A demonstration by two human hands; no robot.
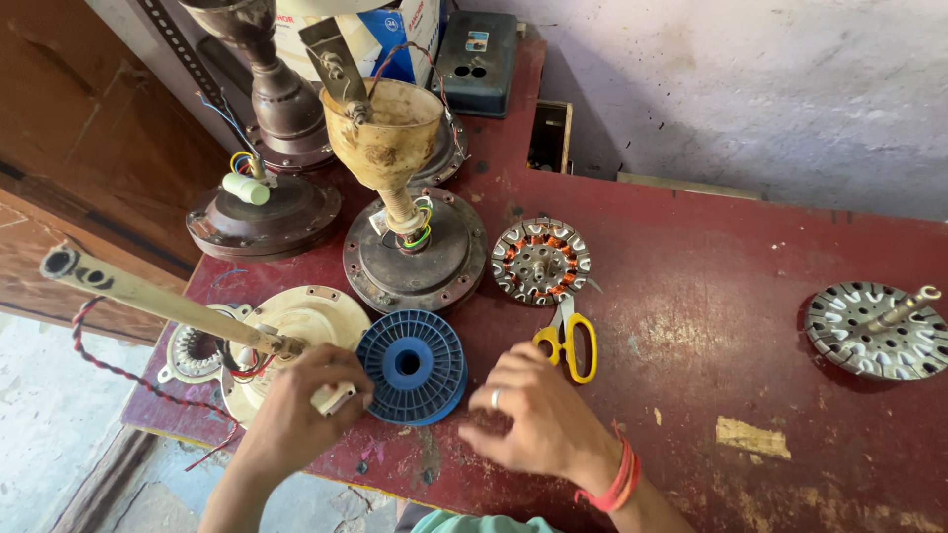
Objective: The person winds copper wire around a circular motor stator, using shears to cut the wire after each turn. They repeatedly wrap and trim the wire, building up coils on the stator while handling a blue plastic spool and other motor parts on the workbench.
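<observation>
Your 2 hands sit lowest in view, at about 6 o'clock over the near edge of the red worktop. Your left hand has its grip curled shut round a small cream block, apparently a capacitor, resting against the cream fan motor housing at 8 o'clock. Your right hand, ringed and with red threads at the wrist, hovers loosely spread, its grip holding nothing, fingertips just beside the blue plastic spool. That cream housing looks like cast metal with a long cream downrod slanting out toward 9 o'clock, so judge it heavy, rigid and lopsided; take it by the rim of the round body, not by the rod, which would lever it over the worktop edge it overhangs. Red and black twisted wires trail from it off the edge; they are soft and could snag, so keep them slack. The small block seems light and hard, fine to pinch by its sides, though I cannot tell whether it is wired in. By contrast the spool is likely light and may roll. Yellow-handled scissors lie at 1 o'clock from your right hand, beneath a copper-wound stator; the windings are delicate.
</observation>
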